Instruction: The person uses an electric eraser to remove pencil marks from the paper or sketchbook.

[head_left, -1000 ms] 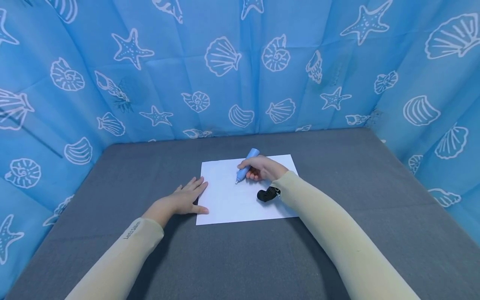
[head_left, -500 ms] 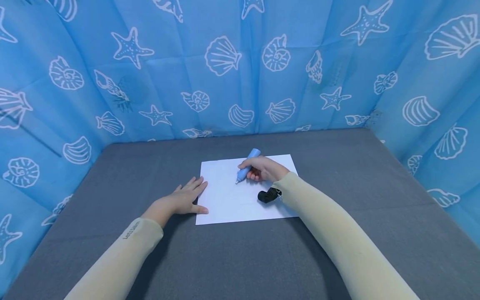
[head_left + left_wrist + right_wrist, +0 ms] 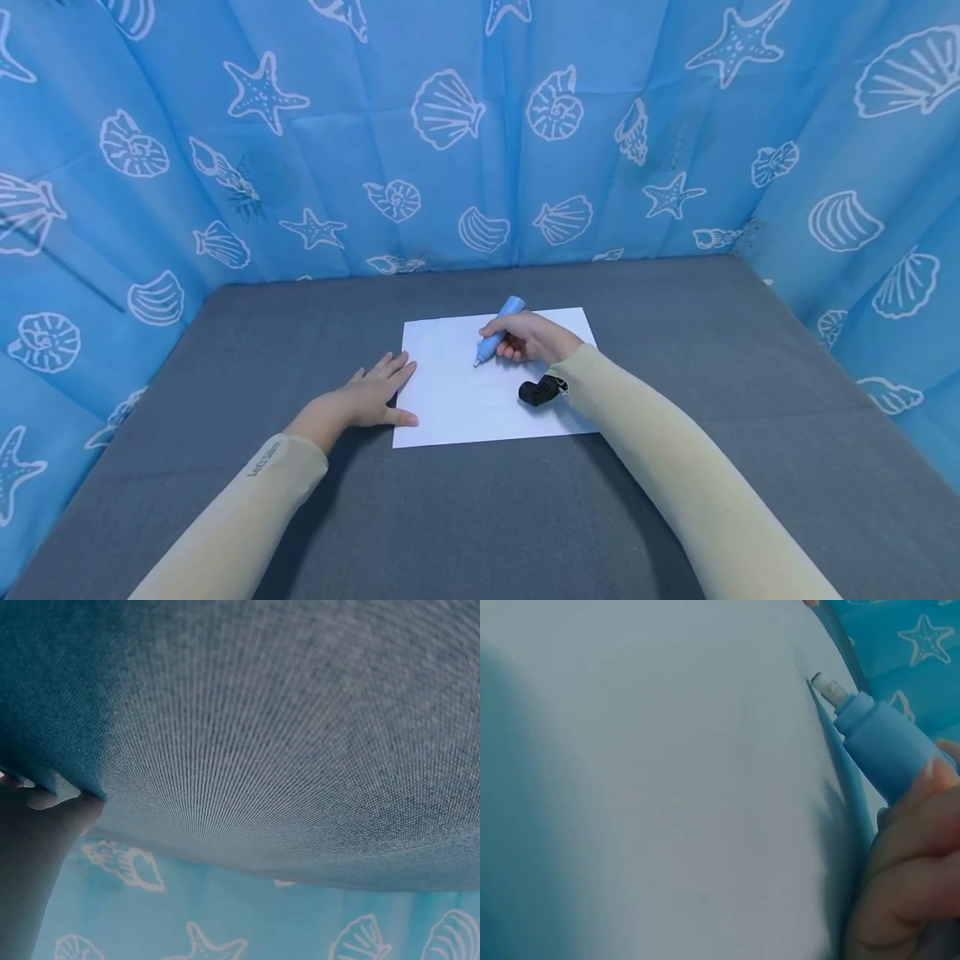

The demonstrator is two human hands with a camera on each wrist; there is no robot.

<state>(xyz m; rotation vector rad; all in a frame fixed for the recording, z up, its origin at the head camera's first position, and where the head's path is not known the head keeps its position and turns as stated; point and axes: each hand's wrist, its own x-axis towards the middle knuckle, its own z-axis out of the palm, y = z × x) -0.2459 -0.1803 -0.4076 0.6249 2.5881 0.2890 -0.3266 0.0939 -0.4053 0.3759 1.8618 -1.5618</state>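
Note:
In the head view, my right hand (image 3: 540,337) grips a blue pen-shaped electric eraser (image 3: 512,307), slanted with its tip down over the white sheet of paper (image 3: 442,400). Up close in the right wrist view, the electric eraser (image 3: 889,742) has a short pale tip at or just above the paper (image 3: 667,765); whether it touches I cannot tell. My left hand (image 3: 367,400) lies flat with fingers spread, its fingertips and thumb resting on the sheet's left edge. Only part of the left hand (image 3: 45,817) shows in the left wrist view.
The paper lies on a grey cloth-covered table (image 3: 465,517). A blue curtain (image 3: 480,167) with white shells and starfish hangs behind and at both sides. A black wrist-worn device (image 3: 540,391) sticks out below my right sleeve, over the paper.
My right hand and the electric eraser have shifted very slightly to the right over the paper. The left hand stays in place on the sheet's edge.

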